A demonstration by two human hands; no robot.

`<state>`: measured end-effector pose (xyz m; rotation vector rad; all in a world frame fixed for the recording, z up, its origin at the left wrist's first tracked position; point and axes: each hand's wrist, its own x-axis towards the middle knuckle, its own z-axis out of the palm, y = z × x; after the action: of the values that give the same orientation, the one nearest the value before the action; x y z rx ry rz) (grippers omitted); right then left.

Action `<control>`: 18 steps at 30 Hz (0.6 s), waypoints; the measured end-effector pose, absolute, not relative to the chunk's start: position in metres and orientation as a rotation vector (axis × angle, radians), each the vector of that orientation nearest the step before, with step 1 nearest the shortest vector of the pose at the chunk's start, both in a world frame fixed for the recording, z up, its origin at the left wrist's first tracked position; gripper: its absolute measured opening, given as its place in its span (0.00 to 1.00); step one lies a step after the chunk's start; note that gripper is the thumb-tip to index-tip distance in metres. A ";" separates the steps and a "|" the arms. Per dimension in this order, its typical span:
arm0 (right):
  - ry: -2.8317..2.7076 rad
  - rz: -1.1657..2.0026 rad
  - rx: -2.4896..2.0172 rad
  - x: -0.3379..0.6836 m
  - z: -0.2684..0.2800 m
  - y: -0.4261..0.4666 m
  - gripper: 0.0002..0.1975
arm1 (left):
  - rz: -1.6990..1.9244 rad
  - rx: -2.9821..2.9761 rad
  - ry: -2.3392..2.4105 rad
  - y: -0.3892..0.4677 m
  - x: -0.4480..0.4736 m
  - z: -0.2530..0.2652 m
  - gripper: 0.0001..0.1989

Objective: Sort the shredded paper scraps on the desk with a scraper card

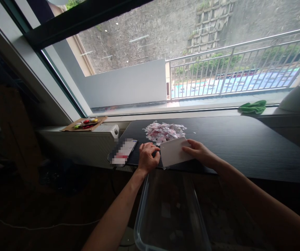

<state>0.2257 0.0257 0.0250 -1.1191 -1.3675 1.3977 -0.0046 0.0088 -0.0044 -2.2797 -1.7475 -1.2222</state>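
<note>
My right hand [199, 152] grips a flat white rectangular card [174, 152] by its right side, thumb on the near face. The card is tilted up at the table's front edge. Left of it, my left hand [148, 156] rests at the table edge with fingers curled and thumb close to them; whatever may be in them is hidden. Just behind both hands lies a heap of small white and pink paper pieces [164, 130]. A clear plastic bin [142, 212] stands below the table edge, with a few pale scraps at its bottom.
A phone [125, 151] lies on the dark table [230, 143] left of my left hand. Beyond it, a radiator [74, 144] carries cardboard with small colourful items [87, 122]. A green cloth [253, 107] lies on the sill. A cable [47, 227] crosses the floor.
</note>
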 end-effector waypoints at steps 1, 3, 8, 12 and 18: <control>-1.394 1.405 -1.119 0.227 0.025 0.025 0.14 | -1.221 -2.276 -1.751 0.009 -0.005 -0.005 0.07; -1.404 1.412 -1.109 0.231 0.025 0.024 0.16 | -1.228 -2.276 -1.749 0.009 -0.005 -0.005 0.07; -1.330 1.360 -1.139 0.242 0.028 0.022 0.17 | -1.258 -2.273 -1.734 0.010 -0.005 -0.007 0.07; -1.346 1.398 -1.118 0.246 0.028 0.021 0.16 | -1.250 -2.276 -1.740 0.009 -0.005 -0.006 0.07; -1.235 1.306 -1.135 0.242 0.022 0.023 0.16 | -1.261 -2.274 -1.705 0.010 -0.006 -0.006 0.07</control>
<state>0.2421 0.0233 0.0221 -1.1346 -1.2350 1.3059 -0.0057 0.0095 -0.0059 -2.2739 -1.7055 -1.2606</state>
